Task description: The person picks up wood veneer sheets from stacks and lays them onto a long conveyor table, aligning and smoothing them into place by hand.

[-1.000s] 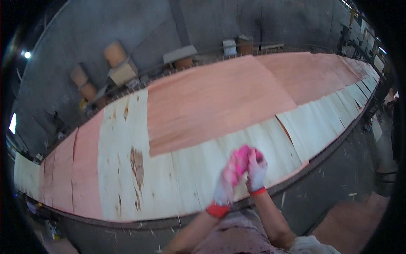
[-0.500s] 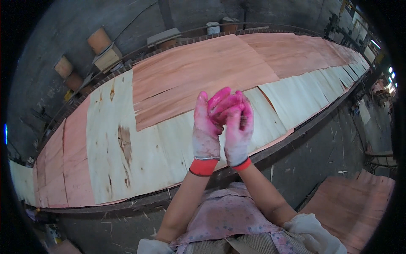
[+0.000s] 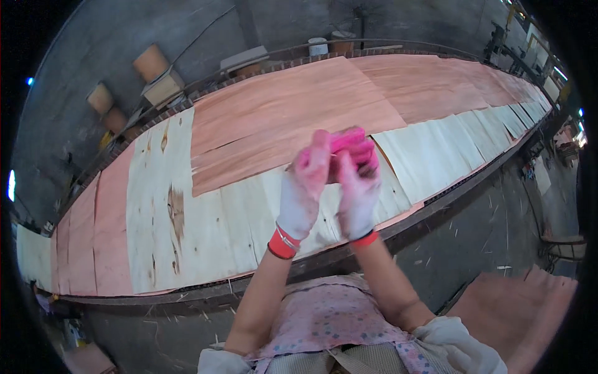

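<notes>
The left hand (image 3: 305, 184) and right hand (image 3: 360, 177), in white gloves (image 3: 296, 209) with bright pink fingers and red cuffs, are raised close together, fingers curled inward toward each other. Whether they pinch anything I cannot tell; the fingers overlap and blur. Behind and below them, a row of pale wood sheets (image 3: 233, 227) covers the near side of a long dark-edged table (image 3: 187, 297), running from eight o'clock round to two. Counting from the hands, a large pinkish sheet (image 3: 274, 118) lies at eleven o'clock, overlapping the pale row, and a knotted pale sheet (image 3: 149, 212) at nine. More pinkish sheeting (image 3: 517, 311) rests on the floor at four, a floral apron (image 3: 342, 311) shows at six, and a white bucket (image 3: 317, 47) stands at twelve.
</notes>
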Demonstrator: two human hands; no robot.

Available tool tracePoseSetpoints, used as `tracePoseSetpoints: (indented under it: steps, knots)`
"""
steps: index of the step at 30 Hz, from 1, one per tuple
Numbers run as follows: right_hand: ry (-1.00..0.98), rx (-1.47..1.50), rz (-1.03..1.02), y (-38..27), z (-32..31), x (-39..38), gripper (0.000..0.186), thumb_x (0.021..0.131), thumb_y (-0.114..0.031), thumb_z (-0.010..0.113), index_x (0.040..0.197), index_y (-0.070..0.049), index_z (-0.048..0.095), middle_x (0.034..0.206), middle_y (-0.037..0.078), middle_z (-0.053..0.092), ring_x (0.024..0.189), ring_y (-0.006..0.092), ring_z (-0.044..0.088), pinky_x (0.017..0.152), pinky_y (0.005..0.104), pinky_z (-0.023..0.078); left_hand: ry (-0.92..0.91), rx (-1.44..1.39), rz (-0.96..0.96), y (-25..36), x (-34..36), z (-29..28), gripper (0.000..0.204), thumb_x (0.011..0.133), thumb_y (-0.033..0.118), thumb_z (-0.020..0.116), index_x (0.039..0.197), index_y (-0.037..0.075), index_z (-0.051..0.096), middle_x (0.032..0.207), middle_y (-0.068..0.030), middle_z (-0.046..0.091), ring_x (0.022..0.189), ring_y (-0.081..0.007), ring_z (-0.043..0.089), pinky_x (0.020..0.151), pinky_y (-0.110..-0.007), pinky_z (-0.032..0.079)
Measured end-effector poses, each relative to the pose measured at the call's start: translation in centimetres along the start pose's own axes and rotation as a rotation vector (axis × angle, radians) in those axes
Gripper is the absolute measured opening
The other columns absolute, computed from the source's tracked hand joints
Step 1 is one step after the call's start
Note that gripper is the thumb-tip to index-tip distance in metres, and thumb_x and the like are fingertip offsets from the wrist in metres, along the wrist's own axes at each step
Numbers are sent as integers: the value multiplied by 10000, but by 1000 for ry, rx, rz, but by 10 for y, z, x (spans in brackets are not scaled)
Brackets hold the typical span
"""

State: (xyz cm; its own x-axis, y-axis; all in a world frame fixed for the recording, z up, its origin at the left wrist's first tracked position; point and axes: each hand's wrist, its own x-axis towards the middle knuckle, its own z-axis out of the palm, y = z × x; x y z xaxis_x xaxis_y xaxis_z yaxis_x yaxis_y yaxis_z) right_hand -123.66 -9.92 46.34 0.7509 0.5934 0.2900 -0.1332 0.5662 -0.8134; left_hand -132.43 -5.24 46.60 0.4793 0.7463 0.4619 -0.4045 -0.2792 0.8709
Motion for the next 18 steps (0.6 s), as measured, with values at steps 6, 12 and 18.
tracePoseSetpoints:
  steps: [6,12,18]
  knots:
    - [-95,-437,-608,4,-47,98,272,907,-142,533,1166,-58,527,1051,33,586,900,148,571,759,314,496,-486,268,-91,87,-31,5,524,950,223,445,1396,-24,321,1418,-155,379,1278,-209,392,1047,-322,317]
    - [37,-152,-429,2,-182,155,542,914,-284,465,1369,-27,320,1319,121,450,1224,236,431,1042,359,354,-540,-1585,642,202,-42,-55,568,912,331,528,1355,25,347,1309,-143,450,1193,-298,443,943,-439,422]
    - [122,118,-238,-3,-100,70,231,877,-110,634,1081,-4,612,954,50,634,837,145,603,739,274,500,-199,-785,803,258,-48,-90,212,873,249,577,904,39,585,912,-107,616,853,-208,604,827,-385,462]
